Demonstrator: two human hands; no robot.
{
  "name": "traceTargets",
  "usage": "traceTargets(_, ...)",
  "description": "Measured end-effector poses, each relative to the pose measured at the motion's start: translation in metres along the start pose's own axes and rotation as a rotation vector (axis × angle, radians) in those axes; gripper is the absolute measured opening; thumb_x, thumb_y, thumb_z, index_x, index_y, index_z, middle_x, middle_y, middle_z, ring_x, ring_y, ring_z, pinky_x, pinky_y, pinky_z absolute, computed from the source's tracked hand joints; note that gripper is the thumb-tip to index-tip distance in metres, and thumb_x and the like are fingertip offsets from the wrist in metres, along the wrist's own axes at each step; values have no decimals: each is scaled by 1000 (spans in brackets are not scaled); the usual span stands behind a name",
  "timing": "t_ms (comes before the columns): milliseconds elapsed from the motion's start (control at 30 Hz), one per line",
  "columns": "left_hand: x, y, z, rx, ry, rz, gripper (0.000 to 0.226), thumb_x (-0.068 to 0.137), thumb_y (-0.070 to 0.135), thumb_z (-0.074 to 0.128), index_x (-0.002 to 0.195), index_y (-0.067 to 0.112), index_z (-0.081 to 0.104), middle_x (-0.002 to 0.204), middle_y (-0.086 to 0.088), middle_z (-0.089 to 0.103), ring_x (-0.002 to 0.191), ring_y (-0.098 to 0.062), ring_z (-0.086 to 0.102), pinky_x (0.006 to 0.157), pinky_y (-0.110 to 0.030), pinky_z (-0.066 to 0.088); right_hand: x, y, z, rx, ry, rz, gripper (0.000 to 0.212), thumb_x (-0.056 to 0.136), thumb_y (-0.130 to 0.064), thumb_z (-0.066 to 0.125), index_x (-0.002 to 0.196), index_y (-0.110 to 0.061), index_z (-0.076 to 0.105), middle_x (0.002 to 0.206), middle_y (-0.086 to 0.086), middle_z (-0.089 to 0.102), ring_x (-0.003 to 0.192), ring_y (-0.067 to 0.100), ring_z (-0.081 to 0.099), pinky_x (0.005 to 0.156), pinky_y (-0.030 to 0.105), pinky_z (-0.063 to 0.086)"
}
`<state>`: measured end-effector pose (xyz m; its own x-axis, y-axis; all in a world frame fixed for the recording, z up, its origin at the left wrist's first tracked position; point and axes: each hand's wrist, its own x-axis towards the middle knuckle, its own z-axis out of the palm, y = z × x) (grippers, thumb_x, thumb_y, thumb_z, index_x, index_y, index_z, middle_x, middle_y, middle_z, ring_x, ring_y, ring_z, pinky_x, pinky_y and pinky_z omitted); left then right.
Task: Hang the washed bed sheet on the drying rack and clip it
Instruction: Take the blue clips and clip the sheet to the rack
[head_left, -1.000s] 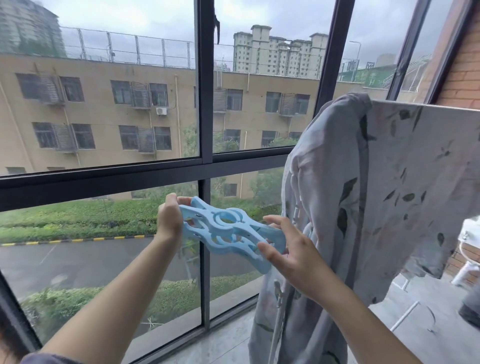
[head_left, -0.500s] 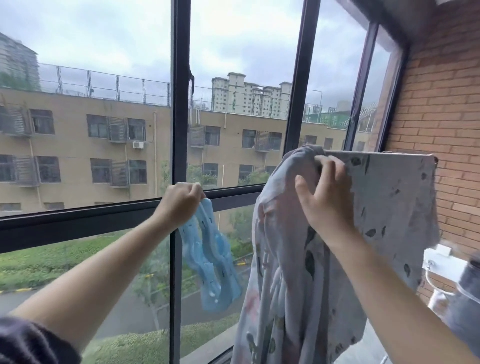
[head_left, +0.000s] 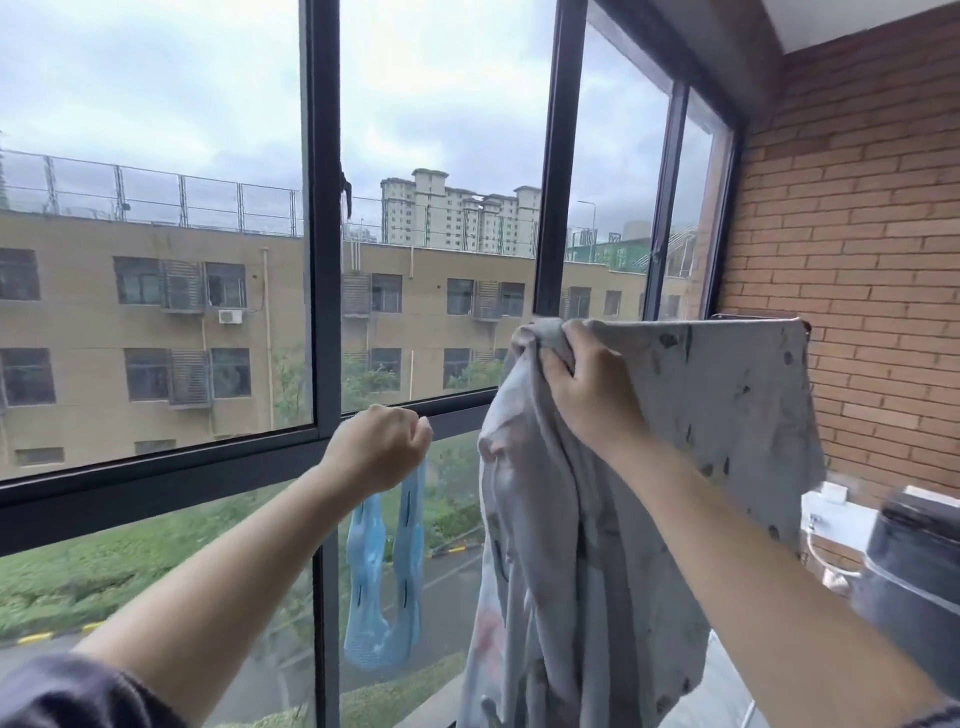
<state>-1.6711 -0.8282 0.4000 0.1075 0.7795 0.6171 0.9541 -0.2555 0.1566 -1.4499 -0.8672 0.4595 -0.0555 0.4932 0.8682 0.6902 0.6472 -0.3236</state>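
your left hand (head_left: 376, 447) is up in front of the dark window frame (head_left: 324, 260), and its fingers (head_left: 410, 421) are curled tight in a fist round the top of a big light blue plastic clip (head_left: 387, 571). the clip hangs straight down from your fist, with its two long arms side by side, and it is not touching the sheet. your right hand (head_left: 587, 384) is higher up and to the right. its fingers (head_left: 576, 338) are curled over and grip a bunched-up bit of the pale grey cloth bed sheet with small dark leaf marks (head_left: 727, 415), right at its top left corner. the sheet is draped over the thin dark metal bar of the drying rack (head_left: 753, 316), which runs from your right hand toward the orange brick wall (head_left: 857, 208). to the right of your hand the sheet lies flat and smooth over the bar. under your hand it falls in long thick folds, down past the bottom of the view. the clip is just beside those folds, on their left. low on the right, near the wall, there is a dark grey round thing (head_left: 914, 561) that is too blurry to tell, with something white (head_left: 831, 514) just behind it.
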Motion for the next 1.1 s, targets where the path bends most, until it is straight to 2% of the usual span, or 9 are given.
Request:
traceTargets(67,-6,-15,-10,5,5,-35,45,94,31,31,65,7,54,62,-6,56,59,-22,55,50,-28,35,-17,-21,11,-22,-157,-118,6,95,-19,52,92,-13,53,65,3,58,55,20,56,51,28,43)
traceTargets(167,-23,-40,-29,18,32,-69,44,95,29,32,61,7,50,57,-6,53,53,-21,51,46,-26,31,-53,-44,29,-125,-428,-193,17,93,-20,50,107,-13,53,77,2,54,67,25,51,59,33,36)
traceTargets(300,-52,-66,-60,4,94,-164,42,95,25,34,57,11,45,55,-7,52,52,-22,48,47,-27,30,-105,-58,55,-224,-816,-173,6,91,-23,47,93,-20,42,83,4,52,75,29,48,61,34,34)
traceTargets(400,-70,-84,-76,44,130,-207,42,95,25,33,62,6,50,59,-9,53,54,-23,49,47,-27,30,-130,-66,72,-201,-1066,-189,19,89,-27,52,81,-21,35,74,-3,48,67,22,46,59,36,37)
traceTargets(600,-81,-105,-104,50,243,-232,42,87,32,27,59,9,48,57,-9,50,55,-26,48,47,-26,28,-140,-75,91,-248,-1375,-162,20,87,-35,57,82,-16,52,87,3,59,79,23,52,65,30,39)
traceTargets(733,-83,-110,-121,-1,332,-260,44,83,34,25,62,8,54,59,-10,53,56,-26,50,48,-26,32,-138,-78,101,-112,-1343,-42,38,85,-48,60,96,-12,61,97,3,66,87,20,59,71,31,45)
traceTargets(867,-79,-104,-138,-11,439,-250,47,85,33,25,68,6,60,62,-11,56,59,-28,54,50,-30,42,-117,-92,104,153,-885,152,55,78,-60,62,112,-18,49,104,-5,59,95,12,56,82,30,47)
traceTargets(933,-75,-100,-149,-14,492,-252,46,86,32,26,71,5,61,62,-12,57,60,-28,54,52,-31,43,-108,-104,109,168,-709,94,62,77,-62,63,116,-18,45,104,-6,54,95,11,54,82,30,47)
traceTargets(1100,-69,-87,-161,-30,534,-246,43,90,27,29,72,5,60,63,-11,57,60,-27,56,51,-30,44,-82,-140,137,511,-836,110,91,70,-63,68,140,-24,27,124,1,56,107,15,57,95,37,48)
